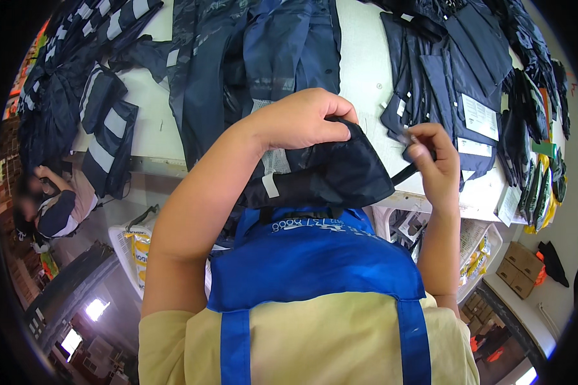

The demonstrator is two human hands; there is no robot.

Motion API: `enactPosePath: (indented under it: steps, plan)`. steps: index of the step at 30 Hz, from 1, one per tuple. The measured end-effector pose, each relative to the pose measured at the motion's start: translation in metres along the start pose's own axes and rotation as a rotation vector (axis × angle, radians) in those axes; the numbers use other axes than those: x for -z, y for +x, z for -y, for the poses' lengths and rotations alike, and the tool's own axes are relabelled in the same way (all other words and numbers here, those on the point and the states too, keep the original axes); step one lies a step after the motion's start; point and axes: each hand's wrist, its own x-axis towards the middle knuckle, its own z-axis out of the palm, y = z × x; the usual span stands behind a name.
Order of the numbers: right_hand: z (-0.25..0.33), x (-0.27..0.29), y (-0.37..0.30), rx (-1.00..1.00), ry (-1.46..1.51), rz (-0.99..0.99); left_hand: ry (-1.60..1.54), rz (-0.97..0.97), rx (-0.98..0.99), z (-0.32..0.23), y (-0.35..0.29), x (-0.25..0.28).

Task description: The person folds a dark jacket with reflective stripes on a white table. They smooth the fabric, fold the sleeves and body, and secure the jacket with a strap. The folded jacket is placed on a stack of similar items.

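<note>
A dark navy garment (350,163) hangs over the near edge of the white table, in front of my blue apron. My left hand (308,119) is closed on its upper edge, the thumb lying across the cloth. From the garment's right corner a narrow dark strap (404,174) runs to my right hand (435,157), whose fingers are pinched on it. Something small and blurred shows at those fingertips; I cannot tell what it is. A white tag (271,186) and grey mesh (275,162) show beside my left forearm. More of the dark cloth (257,58) stretches away across the table.
Stacked dark pieces with white labels (478,117) lie on the right of the table (366,70). Dark garments with pale bands (103,157) drape over its left edge. Another person (61,199) is at the left. White baskets (130,256) stand below; cardboard boxes (519,268) sit at right.
</note>
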Motion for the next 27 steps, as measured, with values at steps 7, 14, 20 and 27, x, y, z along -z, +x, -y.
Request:
enactPosePath:
  steps: [7, 14, 20, 27]
  plan:
    - [0.009, -0.015, 0.013, 0.073, -0.198, 0.102, 0.002, 0.017, 0.018, 0.001, 0.002, 0.002]
    - [0.014, -0.021, 0.021, 0.199, -0.302, 0.111, -0.058, 0.014, 0.022, 0.002, 0.003, 0.001]
    - [0.007, -0.015, 0.019, 0.188, -0.263, 0.039, -0.083, 0.006, 0.015, 0.006, 0.004, 0.000]
    - [0.012, -0.017, 0.024, 0.208, -0.292, 0.107, -0.073, 0.040, 0.041, 0.005, 0.005, 0.003]
